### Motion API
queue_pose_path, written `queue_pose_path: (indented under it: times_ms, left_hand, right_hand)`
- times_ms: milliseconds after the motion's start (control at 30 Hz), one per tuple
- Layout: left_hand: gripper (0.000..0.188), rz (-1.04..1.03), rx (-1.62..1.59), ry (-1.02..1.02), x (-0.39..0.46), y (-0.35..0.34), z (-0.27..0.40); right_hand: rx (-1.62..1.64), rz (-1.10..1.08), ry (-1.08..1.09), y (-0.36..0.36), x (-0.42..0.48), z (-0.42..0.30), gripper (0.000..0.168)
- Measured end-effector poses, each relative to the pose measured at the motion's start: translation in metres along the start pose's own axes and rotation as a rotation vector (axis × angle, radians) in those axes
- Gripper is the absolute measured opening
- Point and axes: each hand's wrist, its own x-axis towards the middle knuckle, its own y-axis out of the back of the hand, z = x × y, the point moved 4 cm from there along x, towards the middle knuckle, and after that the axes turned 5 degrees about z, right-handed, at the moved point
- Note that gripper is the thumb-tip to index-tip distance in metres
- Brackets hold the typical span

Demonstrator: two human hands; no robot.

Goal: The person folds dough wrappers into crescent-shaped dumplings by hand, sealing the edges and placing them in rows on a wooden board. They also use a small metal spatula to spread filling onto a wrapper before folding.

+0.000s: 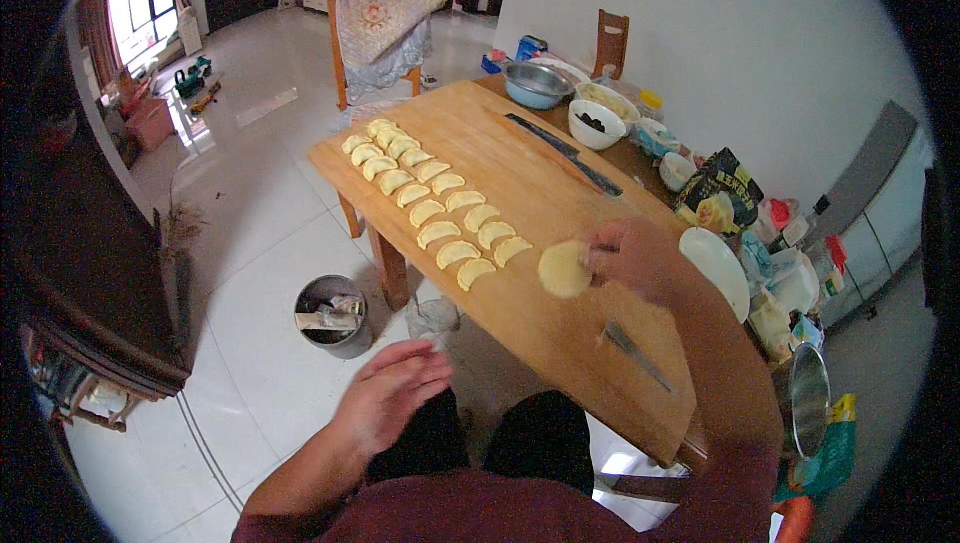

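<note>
My right hand (626, 254), blurred, pinches the edge of a flat round dough wrapper (564, 270) over the wooden board (480, 145). My left hand (401, 385) is off the board's near edge, above my lap, fingers stretched out and nothing visible in them; its palm is partly hidden. Left of the wrapper, crimped half-moon dumplings (437, 234) lie in rows along the board's left side. A narrow grey blade-like tool (641, 358) rests near the board's right end. Farther back on the board lies a long dark flat object (562, 153).
Behind the board stand a metal basin (536, 84), a white bowl with dark contents (596, 125) and another with pale contents (607, 102). A white plate (716, 273) sits right of my right arm. A bin (332, 318) and a cloth-draped chair (379, 48) stand on the floor.
</note>
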Motion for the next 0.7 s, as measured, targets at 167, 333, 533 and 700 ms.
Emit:
queue_pose_path:
  times_ms: [167,333,533,700]
  left_hand:
    - [0.062,-0.327,0.112,0.064,0.007,-0.090,-0.032]
    - [0.050,-0.515,0.205,0.229,0.005,-0.121,-0.069]
    - [0.043,-0.319,0.338,0.184,0.013,-0.111,-0.098]
    - [0.031,-0.118,-0.023,0.166,0.008,-0.102,-0.077]
  right_hand:
    - [0.185,-0.233,0.135,-0.031,-0.065,-0.039,0.020]
    - [0.092,-0.140,0.120,-0.042,-0.106,-0.030,0.022]
    - [-0.036,0.236,-0.023,-0.037,-0.142,0.008,0.027]
    - [-0.286,0.553,-0.121,-0.024,-0.184,0.070,0.027]
